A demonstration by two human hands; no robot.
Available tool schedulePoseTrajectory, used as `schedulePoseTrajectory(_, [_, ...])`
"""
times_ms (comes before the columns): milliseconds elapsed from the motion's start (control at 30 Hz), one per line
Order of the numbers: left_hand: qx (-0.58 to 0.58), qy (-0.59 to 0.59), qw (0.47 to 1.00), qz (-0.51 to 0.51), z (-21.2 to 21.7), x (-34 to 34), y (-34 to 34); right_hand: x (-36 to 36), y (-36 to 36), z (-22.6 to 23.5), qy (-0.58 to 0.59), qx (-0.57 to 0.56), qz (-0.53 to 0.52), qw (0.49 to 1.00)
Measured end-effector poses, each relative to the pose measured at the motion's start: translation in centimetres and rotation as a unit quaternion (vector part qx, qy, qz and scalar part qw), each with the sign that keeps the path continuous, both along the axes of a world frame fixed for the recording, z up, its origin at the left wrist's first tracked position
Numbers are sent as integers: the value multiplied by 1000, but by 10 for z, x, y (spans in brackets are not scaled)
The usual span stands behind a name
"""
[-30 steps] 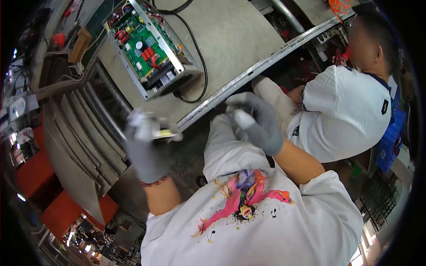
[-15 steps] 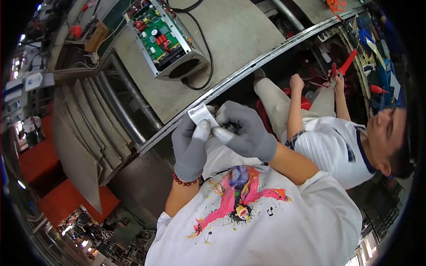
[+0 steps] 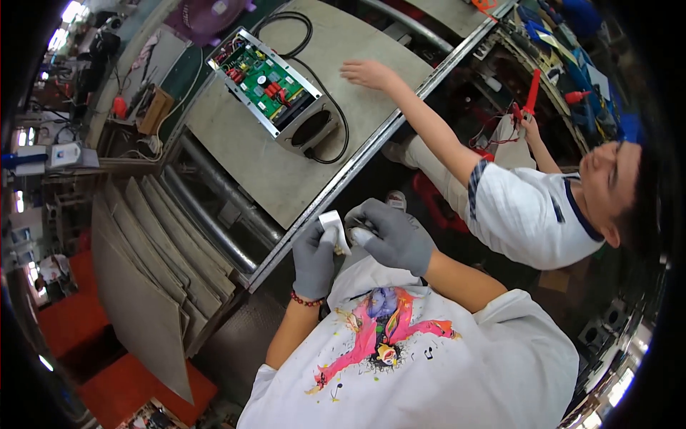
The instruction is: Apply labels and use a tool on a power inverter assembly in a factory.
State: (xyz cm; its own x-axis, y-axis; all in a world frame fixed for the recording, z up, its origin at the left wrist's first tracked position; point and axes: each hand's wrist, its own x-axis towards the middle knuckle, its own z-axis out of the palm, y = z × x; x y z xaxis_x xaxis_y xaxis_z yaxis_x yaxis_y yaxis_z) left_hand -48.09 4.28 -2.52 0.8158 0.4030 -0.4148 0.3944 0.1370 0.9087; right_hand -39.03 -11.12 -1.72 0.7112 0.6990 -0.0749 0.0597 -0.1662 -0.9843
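Between the thumb and fingers of my left hand (image 3: 314, 260), in a grey glove with a pale thumb tip, is a small white strip (image 3: 335, 230) that looks like paper or thin plastic. Close on its right, my right hand (image 3: 389, 236), also gloved in grey, is closed with the thumb against curled fingers. Whatever lies in that pinch is too small or hidden to make out. Both hands are above my lap, just short of the table's metal edge (image 3: 343, 173). On the table stands an opened metal-cased electronic unit (image 3: 270, 93) with a green circuit board and a round fan opening.
A black cable (image 3: 345, 121) loops beside the unit. At the right sits a co-worker (image 3: 525, 207), one arm stretched over the table, the other hand at red-handled tools or leads (image 3: 529, 107). Grey curved panels (image 3: 143, 286) stand at the left beside metal tubes (image 3: 214, 214).
The co-worker's nearer hand has gone from their lap to above the table. My hands have separated slightly, the strip staying in the left. My view has shifted.
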Motion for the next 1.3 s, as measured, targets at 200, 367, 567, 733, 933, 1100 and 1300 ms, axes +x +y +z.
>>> schedulePoseTrajectory(200, [-54,-40,997,37,11,-36,21,-36,18,16,-95,27,-39,994])
schedulePoseTrajectory(367, [-32,-123,992,18,36,-43,27,-43,12,49,-207,56,-55,975])
schedulePoseTrajectory(567, [-1,-137,990,-27,52,-47,27,-50,14,71,-283,-21,-87,955])
schedulePoseTrajectory(733, [-31,-120,992,-31,53,-50,32,-55,23,69,-256,24,-81,963])
schedulePoseTrajectory(933, [-56,-116,992,-8,54,-53,32,-56,24,66,-251,30,-91,963])
schedulePoseTrajectory(1100, [-7,-141,989,-34,56,-50,28,-59,28,59,-283,24,-96,954])
schedulePoseTrajectory(1300, [-5,-124,991,-55,57,-56,27,-67,32,47,-279,58,-95,954])
